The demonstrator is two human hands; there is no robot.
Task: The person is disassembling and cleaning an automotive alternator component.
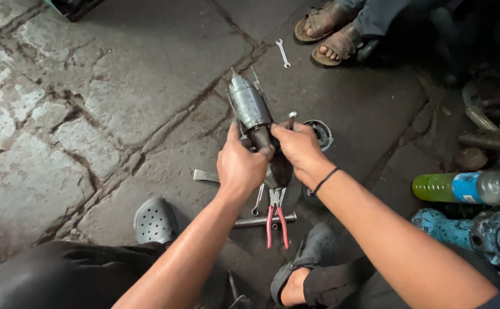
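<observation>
Stone floor (118, 86), cracked slabs, carries everything; no worktop. The person crouches over it, grey clogs either side of the tool pile.

Cylindrical metal motor unit (253, 114) is held off the floor, mid-floor, nose pointing to the far edge, thin rods along its body. Left hand (239, 166) is clenched around its dark lower housing. Right hand (300, 147) grips the same housing from the other side, with a thin metal tool (291, 118) sticking up by its thumb; its tip is hidden.

Judgement: mid-job. Unit looks partly stripped: a round cap-like part (320, 133) lies on the floor just behind the right hand.

Red-handled pliers (277, 220), a steel bar (261, 220) and a flat blade (206, 176) lie below the hands. Small spanner (283, 52) lies towards the far edge, near another person's sandalled feet (330, 34).
</observation>
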